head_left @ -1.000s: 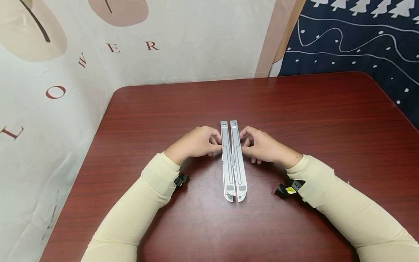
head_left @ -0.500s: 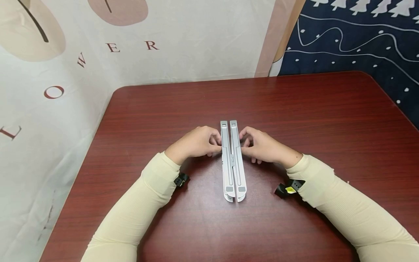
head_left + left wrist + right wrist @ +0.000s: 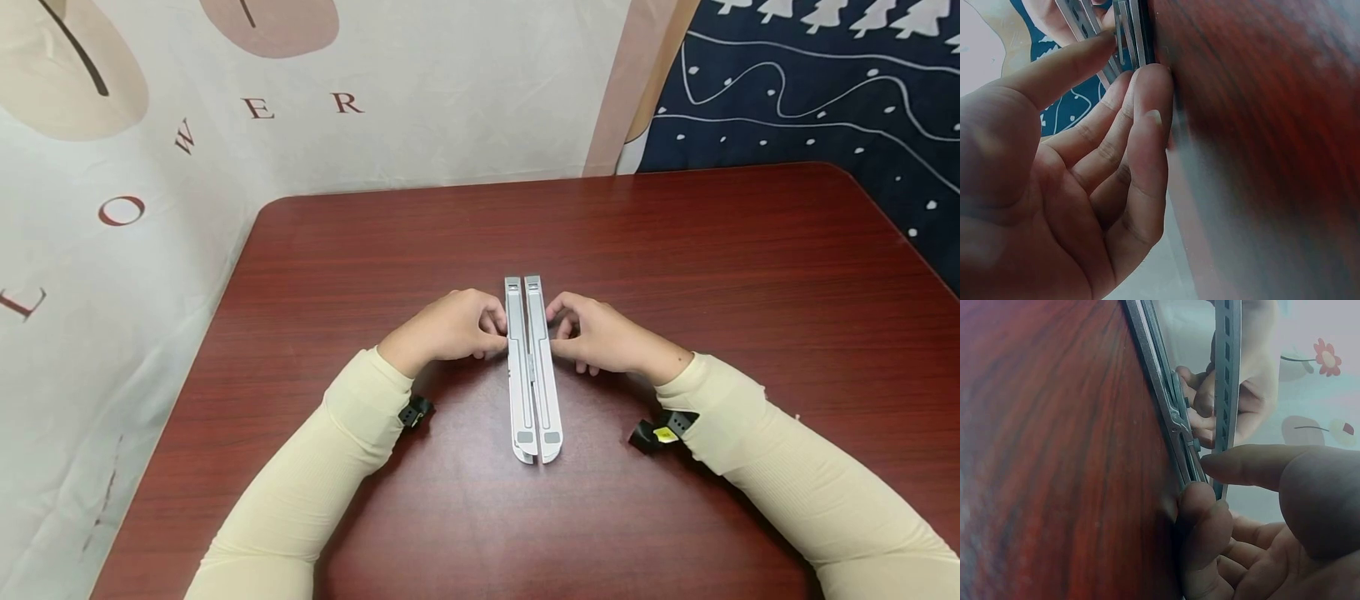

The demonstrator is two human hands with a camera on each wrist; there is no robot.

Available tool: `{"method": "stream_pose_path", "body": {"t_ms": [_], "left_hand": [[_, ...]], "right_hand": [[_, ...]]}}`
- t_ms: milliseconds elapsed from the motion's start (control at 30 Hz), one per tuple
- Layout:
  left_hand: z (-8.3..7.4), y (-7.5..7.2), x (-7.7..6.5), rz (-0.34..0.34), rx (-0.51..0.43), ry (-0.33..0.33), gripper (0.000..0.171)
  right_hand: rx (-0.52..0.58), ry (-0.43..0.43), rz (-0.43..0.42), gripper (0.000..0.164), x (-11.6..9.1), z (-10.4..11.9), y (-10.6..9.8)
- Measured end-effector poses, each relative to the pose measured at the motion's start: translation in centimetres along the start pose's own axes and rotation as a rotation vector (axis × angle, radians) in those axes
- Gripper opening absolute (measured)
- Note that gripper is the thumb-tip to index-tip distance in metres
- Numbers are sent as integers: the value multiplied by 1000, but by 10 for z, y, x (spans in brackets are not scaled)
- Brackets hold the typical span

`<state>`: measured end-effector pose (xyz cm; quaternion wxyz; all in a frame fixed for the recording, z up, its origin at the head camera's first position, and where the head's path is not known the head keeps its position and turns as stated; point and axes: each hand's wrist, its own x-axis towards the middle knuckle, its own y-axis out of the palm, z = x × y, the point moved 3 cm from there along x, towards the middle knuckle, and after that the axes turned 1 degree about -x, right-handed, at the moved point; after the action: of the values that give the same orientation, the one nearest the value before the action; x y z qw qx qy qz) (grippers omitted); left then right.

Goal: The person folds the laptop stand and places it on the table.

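Observation:
A silver folding laptop stand [image 3: 516, 367] lies on the table in the head view, its two long arms side by side with a narrow gap between them. My left hand [image 3: 457, 325] holds its left side, with curled fingers low and the thumb against the metal. On the opposite side my right hand [image 3: 600, 333] grips the right arm between thumb and fingers. The right wrist view shows a slotted upper rail [image 3: 1227, 375] and a hinged lower bar [image 3: 1163, 387] close to the tabletop. Some fingertips are hidden behind the stand in the head view.
The dark red wooden table [image 3: 375, 250] reaches back to a pale cloth [image 3: 465, 100] printed with letters and a navy cloth [image 3: 810, 92] with white trees. Black wrist cameras sit at the left cuff [image 3: 367, 400] and right cuff [image 3: 712, 408].
The gap between the stand's two arms has narrowed slightly, mostly at the near end, as the right arm shifted left. My right hand moved a little left with it; the left hand stayed nearly still.

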<state>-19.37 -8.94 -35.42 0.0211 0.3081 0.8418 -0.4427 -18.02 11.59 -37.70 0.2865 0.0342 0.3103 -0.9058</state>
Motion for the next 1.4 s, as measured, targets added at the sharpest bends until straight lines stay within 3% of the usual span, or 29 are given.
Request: {"method": "stream_pose_path", "body": {"t_ms": [500,700,1300,1400], "left_hand": [[1,1,0,0,7,-9,17],[1,3,1,43,12,-23,18],[1,6,1,60,5,-26,16],[3,10,-1,45,56,-35,14]], "right_hand": [[-18,-17,9,30,0,0,0],[-30,-19,20,22,0,-1,0],[-42,-9,22,23,0,-2,2],[-38,-5,25,23,-4,-3,5]]}}
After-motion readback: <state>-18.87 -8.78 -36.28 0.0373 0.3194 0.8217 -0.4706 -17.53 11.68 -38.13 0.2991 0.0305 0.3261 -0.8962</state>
